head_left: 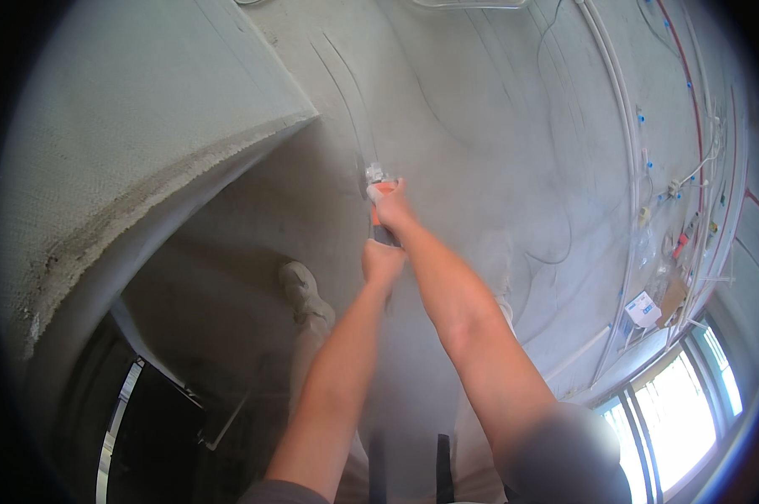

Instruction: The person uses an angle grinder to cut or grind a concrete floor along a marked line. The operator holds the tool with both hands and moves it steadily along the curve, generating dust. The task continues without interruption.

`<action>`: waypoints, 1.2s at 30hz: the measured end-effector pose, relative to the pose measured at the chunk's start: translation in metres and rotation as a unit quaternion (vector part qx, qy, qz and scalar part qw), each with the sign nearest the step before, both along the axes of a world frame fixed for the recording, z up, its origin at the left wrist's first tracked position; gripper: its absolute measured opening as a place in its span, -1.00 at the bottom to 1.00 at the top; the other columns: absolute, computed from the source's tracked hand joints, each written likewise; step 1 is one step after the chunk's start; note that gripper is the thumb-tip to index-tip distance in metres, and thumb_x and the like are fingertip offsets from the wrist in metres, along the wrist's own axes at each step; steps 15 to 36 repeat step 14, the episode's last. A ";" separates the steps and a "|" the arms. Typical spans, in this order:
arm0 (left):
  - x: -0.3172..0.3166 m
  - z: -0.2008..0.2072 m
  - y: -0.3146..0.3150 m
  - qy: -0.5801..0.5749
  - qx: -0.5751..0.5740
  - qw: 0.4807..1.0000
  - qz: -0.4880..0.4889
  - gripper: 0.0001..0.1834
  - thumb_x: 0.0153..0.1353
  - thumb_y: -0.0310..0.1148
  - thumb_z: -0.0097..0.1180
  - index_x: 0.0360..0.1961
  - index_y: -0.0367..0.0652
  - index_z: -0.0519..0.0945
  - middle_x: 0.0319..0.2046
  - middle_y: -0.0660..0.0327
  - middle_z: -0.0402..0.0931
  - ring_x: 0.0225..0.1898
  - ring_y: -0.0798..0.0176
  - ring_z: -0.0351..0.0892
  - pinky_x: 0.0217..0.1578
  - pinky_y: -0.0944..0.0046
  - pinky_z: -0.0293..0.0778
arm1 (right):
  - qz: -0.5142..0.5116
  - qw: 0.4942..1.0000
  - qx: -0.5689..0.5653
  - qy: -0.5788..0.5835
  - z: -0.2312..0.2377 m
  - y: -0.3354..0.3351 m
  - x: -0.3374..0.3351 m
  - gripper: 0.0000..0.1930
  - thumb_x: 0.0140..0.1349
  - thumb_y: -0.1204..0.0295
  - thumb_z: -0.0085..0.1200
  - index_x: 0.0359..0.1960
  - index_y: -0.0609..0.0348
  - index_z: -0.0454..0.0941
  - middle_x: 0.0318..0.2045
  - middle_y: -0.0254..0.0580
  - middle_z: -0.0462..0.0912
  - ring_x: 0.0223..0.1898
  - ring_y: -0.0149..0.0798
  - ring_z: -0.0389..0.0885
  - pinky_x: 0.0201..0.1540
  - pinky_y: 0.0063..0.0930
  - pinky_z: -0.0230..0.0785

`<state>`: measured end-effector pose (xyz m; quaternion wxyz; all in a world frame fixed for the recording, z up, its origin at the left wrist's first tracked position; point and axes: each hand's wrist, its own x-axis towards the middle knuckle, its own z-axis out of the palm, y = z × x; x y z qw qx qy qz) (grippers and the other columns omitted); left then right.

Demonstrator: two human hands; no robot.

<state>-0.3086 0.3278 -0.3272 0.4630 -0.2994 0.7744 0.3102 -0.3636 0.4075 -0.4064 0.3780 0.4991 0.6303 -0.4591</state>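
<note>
Both my arms reach forward to an orange and dark angle grinder (377, 216), held low over the grey concrete floor (455, 168). My right hand (392, 207) is closed around its front part, close to the silvery head. Behind it, my left hand (383, 259) wraps the rear of the body. The disc side of the tool is against or just over the floor; dust blurs the contact. Thin dark grooves (339, 71) run along the floor ahead of the tool. Pale dust hangs around it and over my legs.
A rough-edged concrete wall end (169, 172) juts in at left, with a dark opening below it. My left shoe (300, 284) stands beside the grinder. A loose cable (564, 244) loops at right. Farther right are white pipes (619, 101), a red pipe (695, 92) and a white box (643, 310).
</note>
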 end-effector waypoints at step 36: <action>-0.045 0.003 0.025 -0.042 -0.031 0.998 0.027 -0.57 0.15 -0.21 0.51 -0.58 -0.24 0.51 -0.66 0.18 0.55 -0.74 0.24 0.49 -0.74 0.11 0.33 | -0.044 0.997 -0.063 -0.009 0.026 0.025 -0.050 0.11 0.35 -0.14 0.19 0.70 0.10 -0.21 0.36 0.22 0.54 0.30 0.08 0.63 0.39 -0.05 0.39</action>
